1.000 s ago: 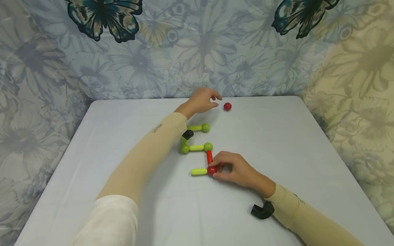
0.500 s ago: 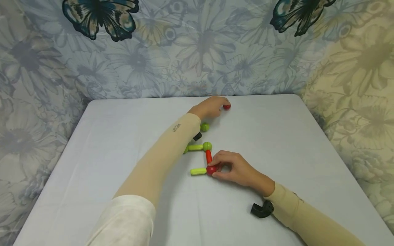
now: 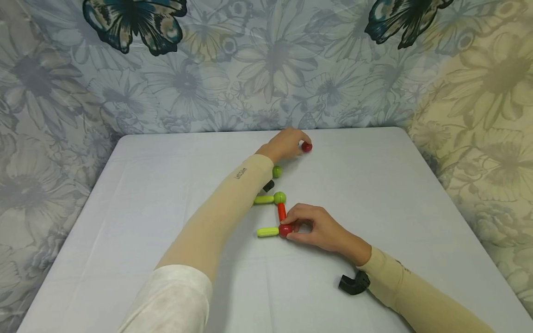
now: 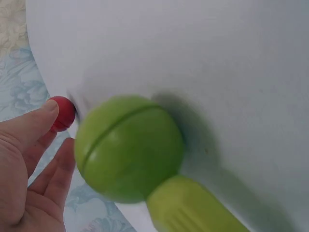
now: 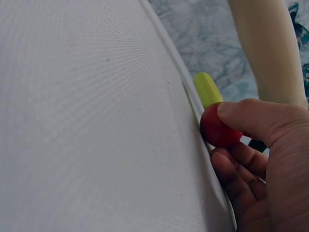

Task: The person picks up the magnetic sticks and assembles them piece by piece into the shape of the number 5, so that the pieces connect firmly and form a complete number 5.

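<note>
At the far side of the table, my left hand [image 3: 285,144] pinches a loose red ball [image 3: 306,147]; in the left wrist view the thumb lies on this ball [image 4: 63,114]. Nearer, my right hand [image 3: 326,230] grips a second red ball [image 3: 285,231] between thumb and fingers. That one joins a yellow-green rod [image 3: 268,232] and a red rod [image 3: 281,212], which leads to a green ball [image 3: 280,197]. Another rod [image 3: 264,200] runs left from there, under the left arm. A further green ball [image 3: 276,171] shows beside the left forearm, which hides part of the chain.
A white-covered table [image 3: 374,185] bears everything, with a flowered cloth [image 3: 266,60] behind its far edge. Black wrist-worn devices [image 3: 355,283] sit at both wrists. My left forearm [image 3: 220,212] reaches across above the toy chain.
My left hand has moved right to the loose red ball and taken it between thumb and fingers. The left forearm now covers more of the chain. My right hand stays on its ball.
</note>
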Motion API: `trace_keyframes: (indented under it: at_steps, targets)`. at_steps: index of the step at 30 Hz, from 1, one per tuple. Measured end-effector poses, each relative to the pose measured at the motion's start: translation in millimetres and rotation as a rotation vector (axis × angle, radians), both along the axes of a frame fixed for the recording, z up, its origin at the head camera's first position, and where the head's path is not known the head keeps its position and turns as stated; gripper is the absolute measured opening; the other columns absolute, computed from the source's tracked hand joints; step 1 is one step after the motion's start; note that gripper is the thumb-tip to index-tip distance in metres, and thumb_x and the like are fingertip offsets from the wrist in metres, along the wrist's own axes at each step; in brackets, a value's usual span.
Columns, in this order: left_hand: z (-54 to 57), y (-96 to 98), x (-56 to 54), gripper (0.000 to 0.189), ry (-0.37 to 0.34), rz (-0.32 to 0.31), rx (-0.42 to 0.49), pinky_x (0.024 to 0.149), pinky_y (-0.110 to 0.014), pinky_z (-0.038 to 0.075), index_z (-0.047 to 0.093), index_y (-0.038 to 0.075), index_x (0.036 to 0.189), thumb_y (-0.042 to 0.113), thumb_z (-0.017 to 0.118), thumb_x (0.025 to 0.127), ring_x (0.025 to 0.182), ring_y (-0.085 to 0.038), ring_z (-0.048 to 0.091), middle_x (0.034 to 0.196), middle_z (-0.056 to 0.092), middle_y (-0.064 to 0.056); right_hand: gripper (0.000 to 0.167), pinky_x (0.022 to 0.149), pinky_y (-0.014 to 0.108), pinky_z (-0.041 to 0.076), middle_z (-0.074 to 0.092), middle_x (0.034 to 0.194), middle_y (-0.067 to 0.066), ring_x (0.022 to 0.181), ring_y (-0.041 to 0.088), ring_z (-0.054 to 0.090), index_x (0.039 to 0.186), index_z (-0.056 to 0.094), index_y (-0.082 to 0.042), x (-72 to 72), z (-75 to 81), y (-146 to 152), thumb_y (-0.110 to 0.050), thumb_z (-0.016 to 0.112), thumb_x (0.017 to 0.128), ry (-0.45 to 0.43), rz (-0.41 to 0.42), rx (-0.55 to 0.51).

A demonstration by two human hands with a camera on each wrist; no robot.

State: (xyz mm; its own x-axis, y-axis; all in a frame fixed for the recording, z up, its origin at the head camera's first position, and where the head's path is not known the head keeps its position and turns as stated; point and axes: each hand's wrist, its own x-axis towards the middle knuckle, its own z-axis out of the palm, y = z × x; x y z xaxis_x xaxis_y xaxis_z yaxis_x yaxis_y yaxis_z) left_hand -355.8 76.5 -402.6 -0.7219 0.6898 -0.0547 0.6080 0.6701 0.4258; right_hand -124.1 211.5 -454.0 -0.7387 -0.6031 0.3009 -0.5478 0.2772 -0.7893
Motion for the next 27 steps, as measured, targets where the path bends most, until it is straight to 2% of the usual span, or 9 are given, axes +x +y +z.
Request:
trace_keyframes:
  at_steps: [7,12,17,21,27]
  targets:
    - [-2.3,6.5,2.7,0.035,0.033,-0.056,-0.037,0.101,-0.026,0.046,0.076,0.015,0.138,0.012,0.076,0.104,0.118,-0.016,0.06,0.137,0.071,0.001,0.032,0.074,0.039,0.061,0.074,0.105,0.007,0.086,0.027,0.068,0.113,0.08,-0.005,3.9,10.8,-3.1,0.01,0.087,0.086,-0.003,0.017,-0.013]
    - [-2.9,4.6,4.6,0.032,0.032,-0.058,-0.001,0.1,-0.026,0.047,0.077,0.014,0.136,0.012,0.077,0.103,0.117,-0.016,0.061,0.134,0.072,0.0,0.034,0.073,0.038,0.061,0.075,0.105,0.005,0.085,0.025,0.068,0.113,0.08,-0.007,-1.0,-3.5,1.2,0.009,0.089,0.084,0.006,0.008,-0.001]
    - [4.5,-3.8,4.7,0.031,0.007,-0.041,0.069,0.096,-0.023,0.048,0.077,0.013,0.134,0.012,0.076,0.103,0.113,-0.014,0.063,0.132,0.073,0.001,0.034,0.075,0.037,0.06,0.075,0.108,0.0,0.088,0.022,0.069,0.116,0.081,-0.015,-3.7,-7.6,5.1,0.001,0.09,0.087,0.003,0.008,0.011]
    - [11.1,-13.7,5.5,0.033,-0.033,-0.055,0.136,0.094,-0.022,0.05,0.077,0.009,0.135,0.011,0.078,0.102,0.111,-0.015,0.066,0.129,0.073,-0.001,0.033,0.077,0.037,0.06,0.074,0.111,-0.005,0.091,0.018,0.069,0.118,0.081,-0.02,-3.3,-6.9,6.6,-0.006,0.091,0.09,-0.02,-0.007,0.035]
    - [26.9,-43.2,16.9,0.031,-0.045,-0.064,0.233,0.089,-0.027,0.053,0.077,0.01,0.131,0.013,0.081,0.101,0.104,-0.015,0.067,0.119,0.074,0.0,0.033,0.078,0.036,0.06,0.073,0.112,-0.008,0.096,0.017,0.068,0.119,0.081,-0.023,-2.5,-6.2,7.0,-0.008,0.09,0.091,-0.037,-0.017,0.07]
